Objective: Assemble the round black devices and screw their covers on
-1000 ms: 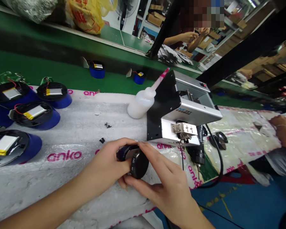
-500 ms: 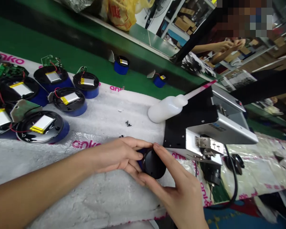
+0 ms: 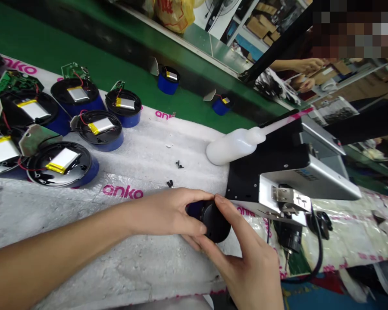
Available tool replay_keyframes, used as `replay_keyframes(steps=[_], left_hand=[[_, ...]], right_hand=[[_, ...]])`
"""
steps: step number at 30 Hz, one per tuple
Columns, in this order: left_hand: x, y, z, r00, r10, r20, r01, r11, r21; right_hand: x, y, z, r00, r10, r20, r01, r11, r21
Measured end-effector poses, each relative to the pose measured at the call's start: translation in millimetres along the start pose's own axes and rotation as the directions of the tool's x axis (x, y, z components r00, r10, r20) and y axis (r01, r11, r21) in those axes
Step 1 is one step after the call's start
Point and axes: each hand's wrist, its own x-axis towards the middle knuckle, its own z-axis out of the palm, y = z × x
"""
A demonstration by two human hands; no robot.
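Observation:
Between my two hands is a round blue-and-black housing (image 3: pixel 218 224), tilted so its black face points to the right. My left hand (image 3: pixel 174 213) grips its blue side, the thumb lying along the edge of the black face. The fingers of my right hand (image 3: pixel 248 245) are curved around the rim, index fingertip at the top and thumb below. Where the left fingers pass behind the housing they are partly hidden. Small black pieces (image 3: pixel 170 184) lie just beyond my left hand, with more black bits (image 3: pixel 179 164) farther back.
Several open blue housings (image 3: pixel 63 165) with batteries and circuit boards stand at left; two more (image 3: pixel 168 80) sit on the green belt (image 3: pixel 116 56). A white squeeze bottle (image 3: pixel 231 147) leans against a black-and-silver machine (image 3: pixel 284 172). A co-worker's hands (image 3: pixel 307 71) are across the line.
My left thumb has moved farther across the rim of the housing. The view has shifted slightly, so most things sit a little farther right. Both hands remain on the housing.

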Motion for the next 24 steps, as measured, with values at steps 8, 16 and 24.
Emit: replay_keyframes(steps=[8, 16, 24], left_hand=[[10.5, 1.6, 28.5, 0.919, -0.063, -0.39, 0.162, 0.961, 0.226], [20.3, 8.5, 30.7, 0.869, -0.176, -0.463, 0.337, 0.895, 0.292], [22.2, 12.4, 34.2, 0.843, -0.197, -0.5, 0.381, 0.875, 0.298]], right_hand=[[-15.2, 36.8, -41.2, 0.972, 0.235, -0.01, -0.228, 0.952, 0.206], [-37.8, 182.4, -62.3, 0.601, 0.771, -0.209, -0.784, 0.62, 0.031], [-49.1, 145.2, -67.8, 0.637, 0.659, -0.399, -0.54, 0.752, 0.378]])
